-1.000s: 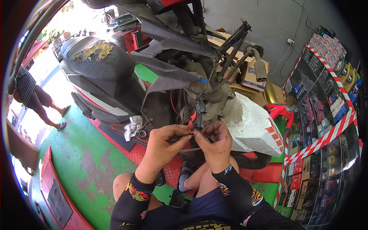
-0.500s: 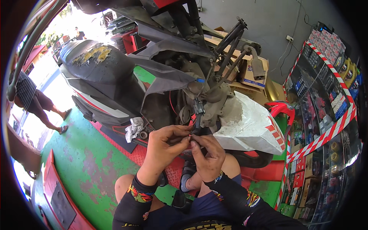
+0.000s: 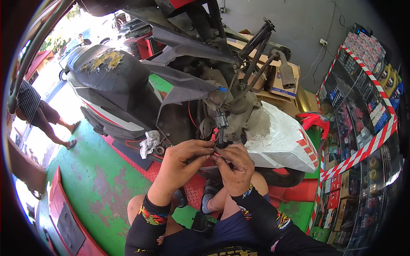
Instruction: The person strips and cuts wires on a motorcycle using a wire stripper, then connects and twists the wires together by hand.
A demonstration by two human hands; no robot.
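Note:
In front of the partly stripped scooter, my two hands meet fingertip to fingertip. My left hand (image 3: 181, 161) is closed in a pinch on a thin wire (image 3: 216, 154), of which a short red bit shows between the fingers. The thumb and forefinger of my right hand (image 3: 237, 165) pinch the same wire from the other side. Its ends are hidden by my fingers. Just above hangs a black connector (image 3: 221, 120) with a dark cable running down toward my hands. The scooter's bare front frame (image 3: 241, 109) lies behind it.
A white front fender (image 3: 277, 141) is right of my hands. The torn scooter seat (image 3: 106, 68) and a crumpled white rag (image 3: 149, 143) are to the left. A glass display case (image 3: 354, 128) edged with striped tape stands right. A person (image 3: 42, 109) stands far left.
My right hand has shifted slightly to the right, and more of the red wire shows between my fingertips. In the background, a vehicle has come into view behind the seat.

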